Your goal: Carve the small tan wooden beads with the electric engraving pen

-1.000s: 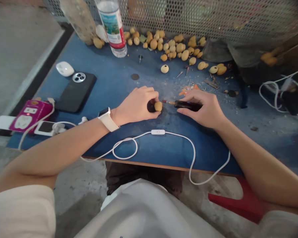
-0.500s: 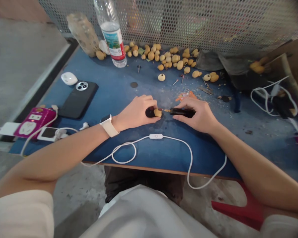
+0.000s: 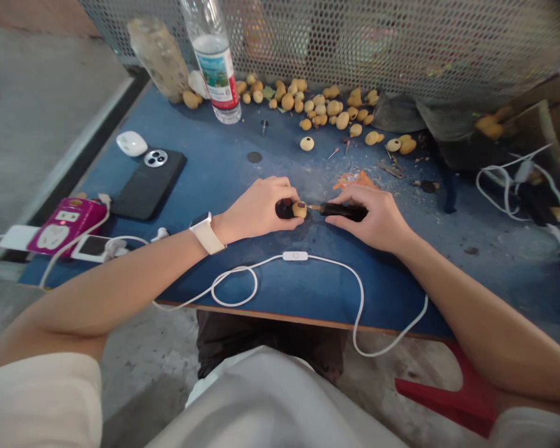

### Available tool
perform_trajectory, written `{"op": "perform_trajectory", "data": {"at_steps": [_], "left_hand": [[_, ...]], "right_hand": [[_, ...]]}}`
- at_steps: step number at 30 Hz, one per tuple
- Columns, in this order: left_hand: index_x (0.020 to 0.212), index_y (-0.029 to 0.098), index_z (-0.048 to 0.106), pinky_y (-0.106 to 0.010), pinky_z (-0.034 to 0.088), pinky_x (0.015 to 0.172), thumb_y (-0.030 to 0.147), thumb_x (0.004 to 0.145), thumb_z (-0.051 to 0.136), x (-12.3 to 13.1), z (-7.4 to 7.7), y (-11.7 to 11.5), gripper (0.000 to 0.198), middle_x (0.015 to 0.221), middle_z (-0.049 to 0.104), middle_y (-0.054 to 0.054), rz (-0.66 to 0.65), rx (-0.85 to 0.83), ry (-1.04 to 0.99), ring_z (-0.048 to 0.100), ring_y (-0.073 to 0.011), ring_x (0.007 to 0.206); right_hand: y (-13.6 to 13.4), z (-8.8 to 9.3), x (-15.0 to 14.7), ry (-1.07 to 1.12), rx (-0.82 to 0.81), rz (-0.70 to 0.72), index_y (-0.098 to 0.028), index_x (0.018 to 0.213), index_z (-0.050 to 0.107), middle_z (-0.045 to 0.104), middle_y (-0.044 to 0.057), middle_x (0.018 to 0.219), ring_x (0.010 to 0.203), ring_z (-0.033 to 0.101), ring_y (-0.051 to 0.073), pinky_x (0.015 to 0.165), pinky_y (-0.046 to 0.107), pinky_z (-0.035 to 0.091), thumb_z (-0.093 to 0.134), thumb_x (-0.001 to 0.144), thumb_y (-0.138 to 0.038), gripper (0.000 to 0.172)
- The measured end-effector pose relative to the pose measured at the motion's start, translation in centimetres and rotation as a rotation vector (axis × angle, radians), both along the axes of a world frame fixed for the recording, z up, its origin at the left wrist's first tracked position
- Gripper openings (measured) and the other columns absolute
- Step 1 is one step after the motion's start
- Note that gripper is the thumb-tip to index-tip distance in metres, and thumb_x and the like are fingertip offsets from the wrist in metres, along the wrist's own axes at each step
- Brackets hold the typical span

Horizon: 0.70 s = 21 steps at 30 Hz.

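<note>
My left hand [image 3: 267,205] is closed around a small tan gourd [image 3: 299,211]. A dark patch shows on the gourd's upper side, and a dark rounded piece [image 3: 284,209] sits beside it within the fingers; whether the two are joined I cannot tell. Between thumb and fingers, my right hand [image 3: 371,214] grips a black pen-shaped tool [image 3: 338,210] lying nearly level. Its brass-coloured tip points left at the gourd, very close to it; contact is too small to make out. Both hands are low over the blue table [image 3: 280,283].
Several small gourds [image 3: 333,109] lie along the back near a water bottle [image 3: 219,81]. A phone [image 3: 152,186] and a magenta power strip [image 3: 70,218] are at left. A white cord with an inline switch [image 3: 295,256] loops along the front edge. Orange scraps [image 3: 357,180] lie beyond my right hand.
The gourd has turned in my left hand, so its dark patch shows more clearly. My right hand and the tool hold almost the same place. The whole view has shifted slightly.
</note>
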<state>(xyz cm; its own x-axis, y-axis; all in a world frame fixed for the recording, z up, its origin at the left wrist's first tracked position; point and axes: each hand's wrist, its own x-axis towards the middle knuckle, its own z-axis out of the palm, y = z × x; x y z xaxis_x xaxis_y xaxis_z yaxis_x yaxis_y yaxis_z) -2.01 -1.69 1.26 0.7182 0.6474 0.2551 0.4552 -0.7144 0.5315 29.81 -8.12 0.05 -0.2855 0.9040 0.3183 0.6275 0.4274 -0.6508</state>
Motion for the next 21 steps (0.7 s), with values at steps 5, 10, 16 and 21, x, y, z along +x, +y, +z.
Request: {"op": "perform_trajectory", "data": {"at_steps": [5, 10, 16, 21], "left_hand": [[0.111, 0.022, 0.092, -0.044, 0.063, 0.106, 0.038, 0.105, 0.094, 0.01, 0.01, 0.00, 0.017, 0.114, 0.086, -0.009, -0.007, -0.003, -0.007, 0.080, -0.0265, 0.103], [0.114, 0.022, 0.093, -0.044, 0.063, 0.104, 0.039, 0.104, 0.094, 0.01, -0.06, 0.00, 0.019, 0.114, 0.086, -0.009, -0.002, 0.004, -0.006, 0.080, -0.0265, 0.102], [0.110, 0.022, 0.092, -0.044, 0.063, 0.104, 0.040, 0.104, 0.094, 0.05, 0.04, -0.02, 0.019, 0.112, 0.085, -0.008, 0.007, -0.005, -0.003, 0.080, -0.0263, 0.101], [0.113, 0.023, 0.093, -0.044, 0.063, 0.105, 0.039, 0.104, 0.094, -0.01, 0.04, -0.02, 0.018, 0.114, 0.086, -0.008, -0.004, -0.006, -0.017, 0.080, -0.0263, 0.102]], "right_hand": [[0.00, 0.09, 0.01, 0.014, 0.006, 0.031, -0.032, 0.106, 0.089, 0.092, 0.006, 0.106, 0.095, 0.086, 0.033, 0.092, 0.051, 0.073, 0.103, 0.100, -0.049, 0.023], [-0.08, 0.09, -0.06, 0.005, -0.002, 0.000, -0.032, 0.109, 0.090, 0.091, 0.006, 0.108, 0.096, 0.086, 0.032, 0.091, 0.051, 0.073, 0.101, 0.102, -0.047, 0.020], [-0.05, -0.03, 0.06, 0.019, 0.009, 0.034, -0.032, 0.108, 0.092, 0.092, 0.006, 0.107, 0.098, 0.088, 0.033, 0.093, 0.052, 0.074, 0.102, 0.101, -0.046, 0.018], [-0.04, 0.12, 0.04, 0.013, -0.001, 0.012, -0.032, 0.109, 0.093, 0.094, 0.007, 0.108, 0.094, 0.087, 0.033, 0.091, 0.052, 0.075, 0.103, 0.100, -0.048, 0.021]]}}
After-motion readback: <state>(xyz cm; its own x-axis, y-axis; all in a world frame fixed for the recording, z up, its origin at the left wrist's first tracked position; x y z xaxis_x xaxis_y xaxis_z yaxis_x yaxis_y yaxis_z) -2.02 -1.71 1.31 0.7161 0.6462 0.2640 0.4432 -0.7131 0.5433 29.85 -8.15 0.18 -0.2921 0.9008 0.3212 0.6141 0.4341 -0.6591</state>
